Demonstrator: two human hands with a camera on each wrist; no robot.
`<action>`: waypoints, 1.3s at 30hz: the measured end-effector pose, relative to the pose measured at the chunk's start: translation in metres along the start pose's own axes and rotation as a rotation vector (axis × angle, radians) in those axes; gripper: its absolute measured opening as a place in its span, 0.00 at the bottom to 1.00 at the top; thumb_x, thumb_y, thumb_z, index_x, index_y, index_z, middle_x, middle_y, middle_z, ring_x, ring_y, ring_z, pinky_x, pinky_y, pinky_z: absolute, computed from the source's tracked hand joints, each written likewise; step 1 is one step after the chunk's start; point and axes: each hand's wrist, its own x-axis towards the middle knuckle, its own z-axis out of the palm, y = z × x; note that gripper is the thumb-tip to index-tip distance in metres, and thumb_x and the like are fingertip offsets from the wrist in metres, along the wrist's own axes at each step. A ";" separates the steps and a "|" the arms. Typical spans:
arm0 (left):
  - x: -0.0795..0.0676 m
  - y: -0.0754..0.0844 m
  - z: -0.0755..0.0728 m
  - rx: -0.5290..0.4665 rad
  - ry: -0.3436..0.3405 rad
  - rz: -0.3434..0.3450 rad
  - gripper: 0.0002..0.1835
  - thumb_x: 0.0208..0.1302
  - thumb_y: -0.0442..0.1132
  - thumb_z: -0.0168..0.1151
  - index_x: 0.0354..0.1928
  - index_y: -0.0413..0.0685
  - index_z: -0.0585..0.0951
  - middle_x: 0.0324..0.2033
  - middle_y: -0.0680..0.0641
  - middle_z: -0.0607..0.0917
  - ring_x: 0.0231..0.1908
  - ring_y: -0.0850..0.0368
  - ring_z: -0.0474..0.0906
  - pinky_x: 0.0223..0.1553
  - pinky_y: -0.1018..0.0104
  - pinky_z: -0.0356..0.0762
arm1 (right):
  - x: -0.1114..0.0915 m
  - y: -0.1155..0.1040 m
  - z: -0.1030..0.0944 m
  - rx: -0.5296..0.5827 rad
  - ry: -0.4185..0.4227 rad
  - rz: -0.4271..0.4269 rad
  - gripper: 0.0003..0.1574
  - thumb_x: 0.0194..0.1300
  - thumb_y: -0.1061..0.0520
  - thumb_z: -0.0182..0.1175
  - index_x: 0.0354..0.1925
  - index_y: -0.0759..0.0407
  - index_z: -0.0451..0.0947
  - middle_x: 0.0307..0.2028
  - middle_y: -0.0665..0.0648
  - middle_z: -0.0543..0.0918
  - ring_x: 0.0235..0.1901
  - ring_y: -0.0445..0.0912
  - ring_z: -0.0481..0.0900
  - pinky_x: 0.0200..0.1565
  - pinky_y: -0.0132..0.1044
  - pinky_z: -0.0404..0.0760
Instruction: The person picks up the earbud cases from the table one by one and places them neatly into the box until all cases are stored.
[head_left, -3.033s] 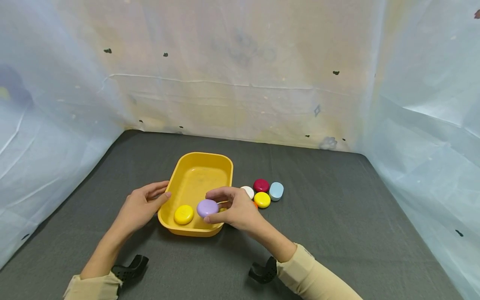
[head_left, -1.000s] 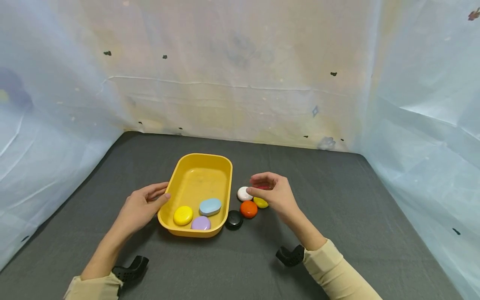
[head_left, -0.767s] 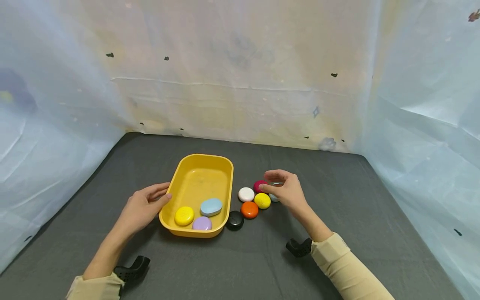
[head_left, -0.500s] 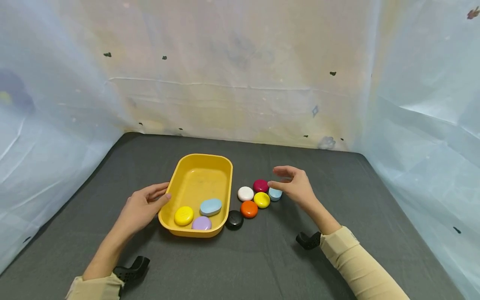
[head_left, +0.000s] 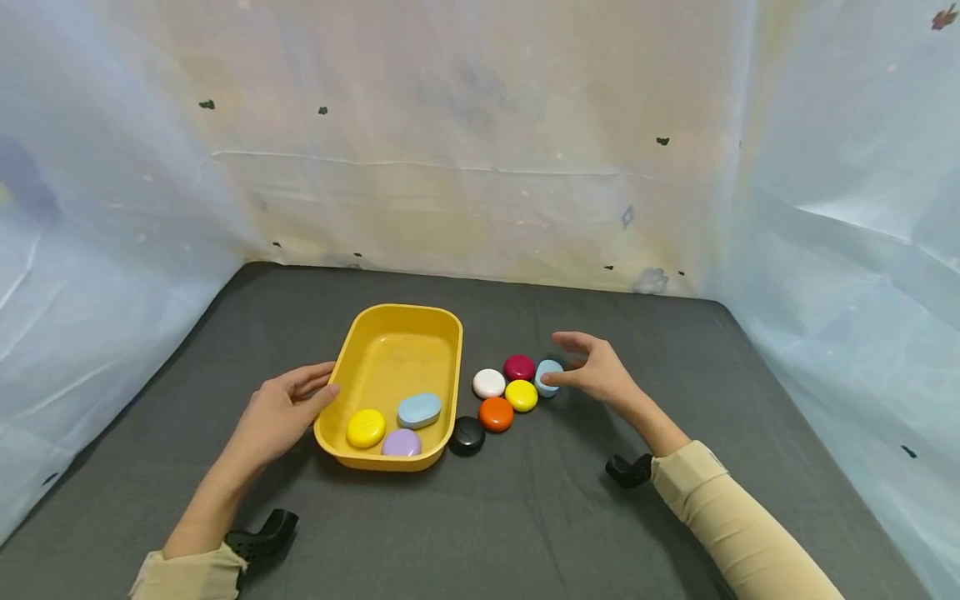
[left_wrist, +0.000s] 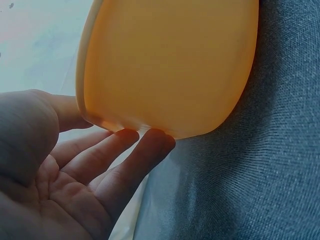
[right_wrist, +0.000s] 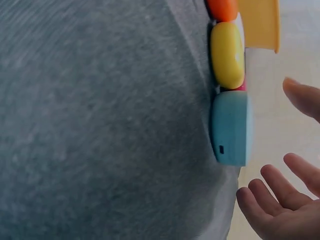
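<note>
My left hand (head_left: 281, 408) pinches the left side of a yellow plastic tray (head_left: 397, 307), thumb at the rim. In the left wrist view its fingertips press the tray's outer wall (left_wrist: 170, 65). Inside the tray lie a yellow round piece (head_left: 366, 428), a light blue oval piece (head_left: 419, 410) and a purple round piece (head_left: 401, 442). My right hand (head_left: 600, 372) hovers beside another light blue oval piece (head_left: 547, 377), fingers spread and holding nothing. In the right wrist view, thumb and fingers stand apart from that blue piece (right_wrist: 230, 127), which rests on the cloth.
Left of that blue piece cluster a dark red piece (head_left: 519, 367), a yellow piece (head_left: 521, 396), a white piece (head_left: 488, 383) and an orange piece (head_left: 496, 414). A black piece (head_left: 467, 436) sits against the tray's lower right corner. Pale sheeting (head_left: 480, 167) walls the grey cloth surface.
My right hand let go of the purple piece in the tray. A light blue oval piece came to lie there too. Then the hand moved right to the other blue piece. The left stayed put.
</note>
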 end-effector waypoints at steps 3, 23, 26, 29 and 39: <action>0.000 -0.001 0.000 0.000 0.001 -0.005 0.32 0.72 0.53 0.57 0.70 0.41 0.69 0.60 0.37 0.77 0.59 0.39 0.73 0.53 0.45 0.75 | 0.002 0.003 0.001 -0.004 -0.024 0.004 0.50 0.52 0.54 0.77 0.68 0.65 0.66 0.67 0.64 0.69 0.64 0.61 0.68 0.62 0.55 0.69; -0.008 0.001 -0.004 0.006 0.014 -0.021 0.33 0.72 0.53 0.57 0.70 0.41 0.68 0.59 0.37 0.77 0.59 0.39 0.74 0.53 0.45 0.76 | 0.011 0.012 0.012 -0.007 -0.139 -0.009 0.51 0.48 0.64 0.78 0.67 0.68 0.66 0.61 0.65 0.74 0.55 0.57 0.74 0.58 0.53 0.72; -0.007 0.001 -0.001 0.001 0.013 -0.013 0.32 0.72 0.52 0.57 0.70 0.40 0.69 0.59 0.37 0.78 0.58 0.39 0.74 0.53 0.45 0.76 | 0.012 0.021 0.009 -0.027 -0.141 -0.011 0.51 0.47 0.63 0.79 0.67 0.66 0.67 0.61 0.63 0.75 0.56 0.56 0.74 0.59 0.52 0.71; -0.006 0.000 0.003 -0.004 0.005 0.000 0.31 0.72 0.51 0.58 0.70 0.40 0.69 0.59 0.37 0.78 0.58 0.40 0.75 0.52 0.47 0.77 | 0.008 0.025 0.007 -0.023 -0.137 -0.009 0.51 0.47 0.63 0.79 0.67 0.67 0.67 0.61 0.65 0.75 0.56 0.57 0.74 0.60 0.53 0.71; -0.002 -0.002 0.010 -0.001 -0.010 0.017 0.31 0.72 0.50 0.59 0.69 0.41 0.70 0.58 0.38 0.79 0.57 0.41 0.76 0.51 0.47 0.77 | 0.002 0.030 -0.002 -0.036 -0.117 0.014 0.50 0.47 0.63 0.79 0.66 0.67 0.68 0.58 0.63 0.77 0.52 0.55 0.77 0.54 0.50 0.77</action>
